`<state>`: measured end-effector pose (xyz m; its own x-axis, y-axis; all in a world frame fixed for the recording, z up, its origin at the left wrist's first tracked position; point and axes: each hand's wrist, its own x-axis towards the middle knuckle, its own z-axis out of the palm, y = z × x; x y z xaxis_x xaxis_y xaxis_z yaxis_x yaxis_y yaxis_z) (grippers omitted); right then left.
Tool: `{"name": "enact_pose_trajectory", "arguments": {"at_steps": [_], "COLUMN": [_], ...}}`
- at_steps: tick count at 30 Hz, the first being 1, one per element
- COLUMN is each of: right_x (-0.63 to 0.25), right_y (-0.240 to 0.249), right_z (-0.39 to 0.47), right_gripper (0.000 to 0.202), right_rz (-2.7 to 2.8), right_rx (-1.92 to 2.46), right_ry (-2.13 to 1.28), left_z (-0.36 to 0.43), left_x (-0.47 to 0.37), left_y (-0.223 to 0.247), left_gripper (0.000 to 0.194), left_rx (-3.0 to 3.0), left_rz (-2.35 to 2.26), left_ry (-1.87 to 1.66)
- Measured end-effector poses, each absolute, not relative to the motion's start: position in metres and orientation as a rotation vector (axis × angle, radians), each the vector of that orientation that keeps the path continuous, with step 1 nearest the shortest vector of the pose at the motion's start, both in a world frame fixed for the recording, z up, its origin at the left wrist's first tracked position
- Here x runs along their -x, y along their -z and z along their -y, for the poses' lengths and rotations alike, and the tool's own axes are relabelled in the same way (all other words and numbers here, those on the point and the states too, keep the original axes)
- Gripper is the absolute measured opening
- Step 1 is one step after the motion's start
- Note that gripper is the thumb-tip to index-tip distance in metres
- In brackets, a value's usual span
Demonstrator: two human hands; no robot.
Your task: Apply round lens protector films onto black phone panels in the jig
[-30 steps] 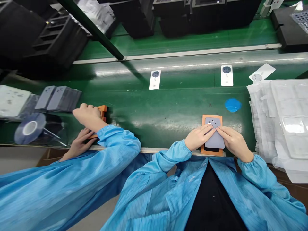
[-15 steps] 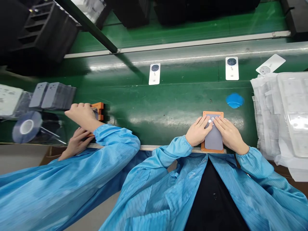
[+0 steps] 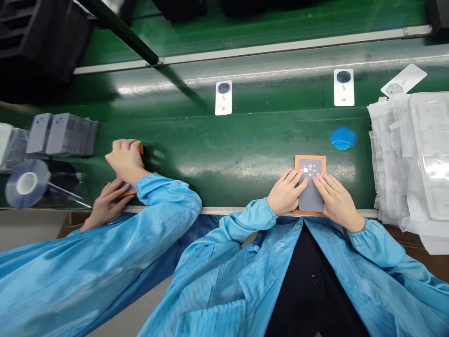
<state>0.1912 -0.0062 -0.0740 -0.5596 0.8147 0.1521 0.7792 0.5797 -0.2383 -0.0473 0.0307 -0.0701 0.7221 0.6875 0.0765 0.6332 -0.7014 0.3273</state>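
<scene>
A grey phone-shaped panel (image 3: 311, 194) with several holes and a white spot near its top lies in an orange holder (image 3: 297, 164) at the bench's front edge. On its left side rests my left hand (image 3: 286, 191), fingers stretched out over the edge of the panel. Opposite, my right hand (image 3: 336, 197) lies with extended fingers across the right edge, fingertips on the grey face. Both hands are open and press or rest on the panel; their palms cover parts of the holder's sides.
At left, a co-worker's hands (image 3: 124, 159) work on another orange holder. Grey panel stacks (image 3: 63, 133) and a tape roll (image 3: 27, 183) lie beyond. White cards (image 3: 223, 105) and a blue patch (image 3: 343, 138) lie ahead. Clear trays (image 3: 433, 154) and white sheets (image 3: 389, 159) sit at right.
My hands have slid down the panel towards me, so more of its holes show. The co-worker's upper hand has shifted right. The whole view has tilted slightly.
</scene>
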Motion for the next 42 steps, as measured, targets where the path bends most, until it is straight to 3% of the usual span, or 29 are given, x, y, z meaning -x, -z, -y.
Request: {"name": "enact_pose_trajectory", "arguments": {"at_steps": [5, 9, 12, 14, 18, 29, 34, 39, 42], "right_x": [-0.195, -0.193, -0.191, -0.189, -0.177, -0.155, -0.144, -0.127, -0.115], "right_y": [0.064, 0.035, 0.021, 0.018, 0.02, 0.029, 0.037, 0.017, 0.006], "right_z": [0.006, -0.007, -0.022, -0.031, -0.04, -0.046, -0.072, -0.172, -0.224], "right_gripper": [0.055, 0.027, 0.007, 0.008, 0.013, 0.032, 0.037, 0.042, 0.035], "right_rz": [2.284, 1.605, 1.031, 0.763, 0.534, 0.925, 0.919, 0.877, 1.084], "right_rx": [1.153, 1.055, 0.91, 0.841, 0.756, 0.732, 0.863, 0.925, 1.124], "right_ry": [-0.417, -0.81, -1.16, -1.371, -1.598, -1.453, -1.335, -1.228, -1.359], "left_z": [-0.043, -0.048, -0.046, -0.044, -0.04, -0.042, -0.064, -0.133, -0.165], "left_x": [0.054, 0.038, 0.021, 0.013, 0.007, 0.013, 0.014, 0.021, 0.029], "left_y": [0.085, 0.078, 0.054, 0.037, 0.019, 0.024, 0.038, 0.063, 0.085], "left_gripper": [0.058, 0.061, 0.028, 0.011, 0.003, 0.003, 0.028, 0.047, 0.043], "left_rx": [-2.291, -1.709, -1.51, -1.567, -1.728, -1.695, -1.359, -1.088, -1.085], "left_rz": [-0.875, -0.988, -0.918, -0.883, -0.868, -0.802, -1.015, -0.999, -1.154], "left_ry": [-0.69, -1.148, -1.351, -1.501, -1.664, -1.647, -1.413, -1.426, -1.408]}}
